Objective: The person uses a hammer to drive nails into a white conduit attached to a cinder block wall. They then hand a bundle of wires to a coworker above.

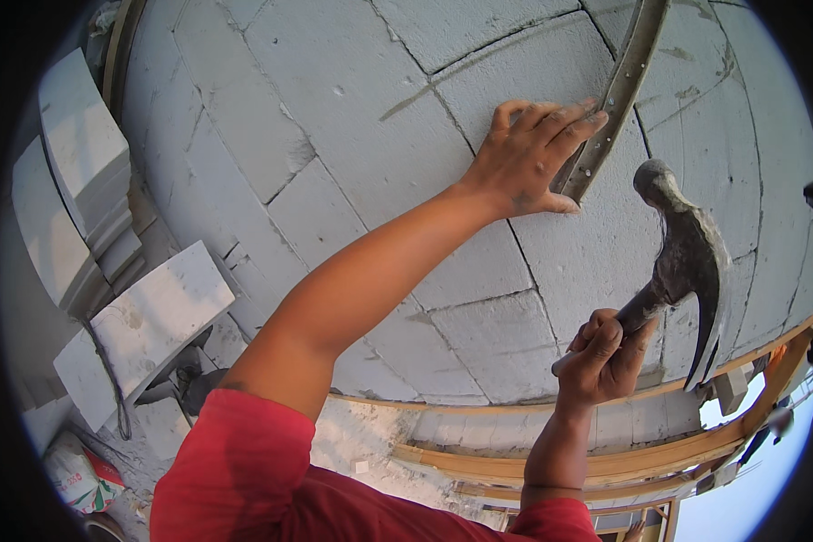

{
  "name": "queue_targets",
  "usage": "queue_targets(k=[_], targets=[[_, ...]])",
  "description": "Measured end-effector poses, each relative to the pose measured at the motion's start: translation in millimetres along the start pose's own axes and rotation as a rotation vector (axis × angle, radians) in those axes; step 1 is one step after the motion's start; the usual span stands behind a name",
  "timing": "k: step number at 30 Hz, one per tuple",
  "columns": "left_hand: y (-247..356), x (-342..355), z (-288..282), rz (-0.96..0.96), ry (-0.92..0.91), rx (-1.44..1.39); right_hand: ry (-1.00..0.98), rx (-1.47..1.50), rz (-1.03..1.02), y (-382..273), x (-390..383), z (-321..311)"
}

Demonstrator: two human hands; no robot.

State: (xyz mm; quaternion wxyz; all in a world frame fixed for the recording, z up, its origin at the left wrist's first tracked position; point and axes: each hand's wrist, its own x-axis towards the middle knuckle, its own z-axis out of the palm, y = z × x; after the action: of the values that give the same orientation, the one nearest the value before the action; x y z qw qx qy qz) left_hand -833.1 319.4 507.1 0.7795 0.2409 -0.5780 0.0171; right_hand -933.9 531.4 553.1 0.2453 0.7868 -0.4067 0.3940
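Note:
My left hand (542,158) reaches up to a wall of pale grey blocks (361,81). Its fingers and thumb grip the lower end of a long, narrow grey-brown strip (616,113) dotted with small light spots. Whether the strip is wood or metal I cannot tell. To the right and lower, my right hand (601,357) is wrapped round the handle of a worn claw hammer (686,248). The hammer's striking face points up and its claw hangs down at the right, apart from the strip. Pale crusts cling to the hammer head.
Loose pale blocks (81,135) are stacked at the left, with another block (167,294) tilted nearer me. A dark cable (108,375) hangs over them. A white, red and green sack (83,474) lies lower left. Wooden beams (551,465) run below the wall at the right.

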Motion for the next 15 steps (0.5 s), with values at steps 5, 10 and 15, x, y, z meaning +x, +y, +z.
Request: queue_targets(k=[5, 10, 15], targets=[[-3.1, 0.9, 2.2, 0.009, 0.017, -0.004, -0.039, -0.250, 0.318, 8.8, -9.5, 34.9], [-3.5, -1.1, 2.8, -0.001, 0.007, 0.000, 0.222, 0.080, 0.430, -12.4, -11.7, 41.9], [-5.5, -1.8, 6.0, 0.015, 0.027, -0.025, 0.263, 0.077, 0.306, -18.9, -16.3, 70.9]])
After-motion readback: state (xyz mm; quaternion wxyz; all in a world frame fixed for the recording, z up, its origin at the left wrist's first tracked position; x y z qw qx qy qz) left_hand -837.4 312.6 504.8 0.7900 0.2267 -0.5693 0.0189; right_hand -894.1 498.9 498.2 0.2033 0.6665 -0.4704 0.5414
